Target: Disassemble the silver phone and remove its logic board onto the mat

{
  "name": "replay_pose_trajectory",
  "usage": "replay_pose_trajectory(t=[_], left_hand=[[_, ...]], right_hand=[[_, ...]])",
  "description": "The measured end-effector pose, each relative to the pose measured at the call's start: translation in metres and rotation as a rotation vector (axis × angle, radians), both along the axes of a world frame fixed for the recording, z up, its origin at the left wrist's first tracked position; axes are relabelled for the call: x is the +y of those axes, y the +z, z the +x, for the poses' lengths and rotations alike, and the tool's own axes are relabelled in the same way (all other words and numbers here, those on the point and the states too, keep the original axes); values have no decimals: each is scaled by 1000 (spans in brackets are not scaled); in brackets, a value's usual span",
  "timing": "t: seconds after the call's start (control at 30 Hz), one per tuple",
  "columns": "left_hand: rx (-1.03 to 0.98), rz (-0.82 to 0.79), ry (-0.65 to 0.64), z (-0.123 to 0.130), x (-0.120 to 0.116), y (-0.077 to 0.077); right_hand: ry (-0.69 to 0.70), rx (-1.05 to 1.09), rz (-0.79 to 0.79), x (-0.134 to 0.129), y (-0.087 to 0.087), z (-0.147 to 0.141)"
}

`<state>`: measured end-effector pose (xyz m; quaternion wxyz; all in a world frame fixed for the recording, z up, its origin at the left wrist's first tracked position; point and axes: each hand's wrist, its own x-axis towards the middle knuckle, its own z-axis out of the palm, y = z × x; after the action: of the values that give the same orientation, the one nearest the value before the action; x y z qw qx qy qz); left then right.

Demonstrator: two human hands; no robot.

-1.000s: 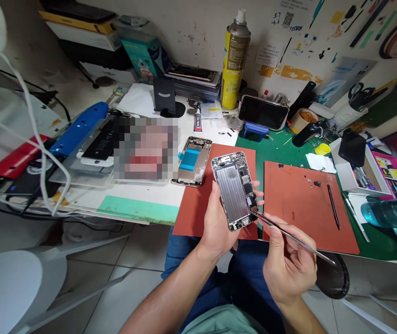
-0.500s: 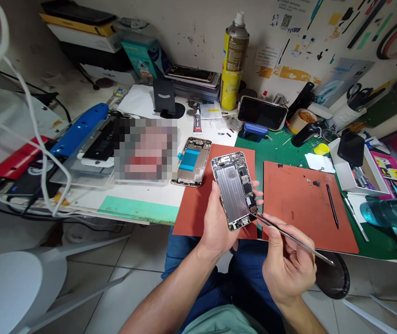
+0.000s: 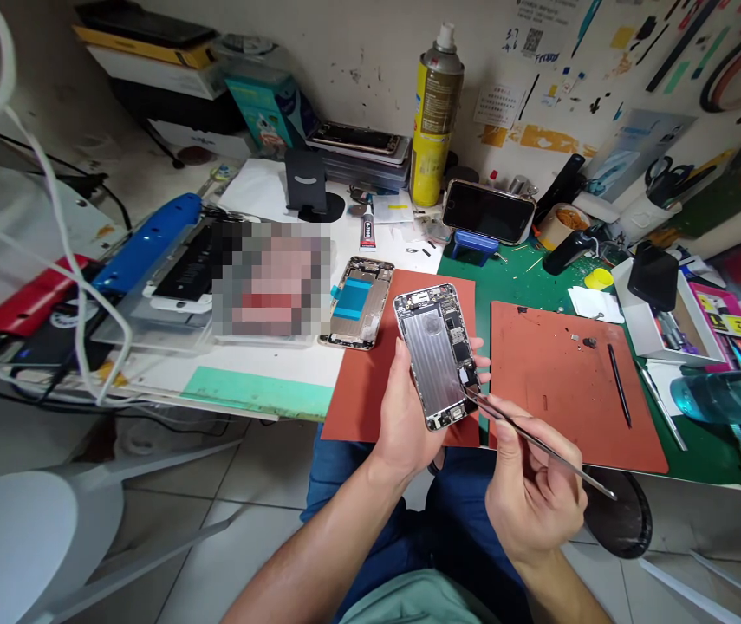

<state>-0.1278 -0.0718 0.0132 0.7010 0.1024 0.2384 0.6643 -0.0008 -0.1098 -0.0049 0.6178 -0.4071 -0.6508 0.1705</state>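
Observation:
My left hand (image 3: pixel 402 403) is closed round an opened phone housing (image 3: pixel 438 364), thumb along its left edge and fingertips showing past its right edge. The housing is tilted toward me, with a bare silver bay and small boards down its right side. In my right hand (image 3: pixel 536 485) is a pair of metal tweezers (image 3: pixel 545 442), pinched between thumb and fingers. Their tips meet the lower right of the housing's inside; whether they grip a part there is too small to tell. Behind lies a second phone housing (image 3: pixel 358 303) with a blue adhesive sheet.
A brown-red mat (image 3: pixel 565 390) at right bears tiny parts and a black pen-like tool (image 3: pixel 619 386). Farther back stand a yellow spray can (image 3: pixel 435 121) and a propped phone (image 3: pixel 488 211). A blue-green bottle (image 3: pixel 727 396) lies right; white cables (image 3: pixel 51 186) hang left.
My right hand and the tweezers have shifted slightly left, the tips a little farther into the housing. My left hand and the housing have stayed in place.

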Motion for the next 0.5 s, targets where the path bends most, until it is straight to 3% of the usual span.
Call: replay_pose_trajectory(t=[0.5], left_hand=[[9,-24,1,0,0,2]], right_hand=[[3,-31,21,0,-7,2]])
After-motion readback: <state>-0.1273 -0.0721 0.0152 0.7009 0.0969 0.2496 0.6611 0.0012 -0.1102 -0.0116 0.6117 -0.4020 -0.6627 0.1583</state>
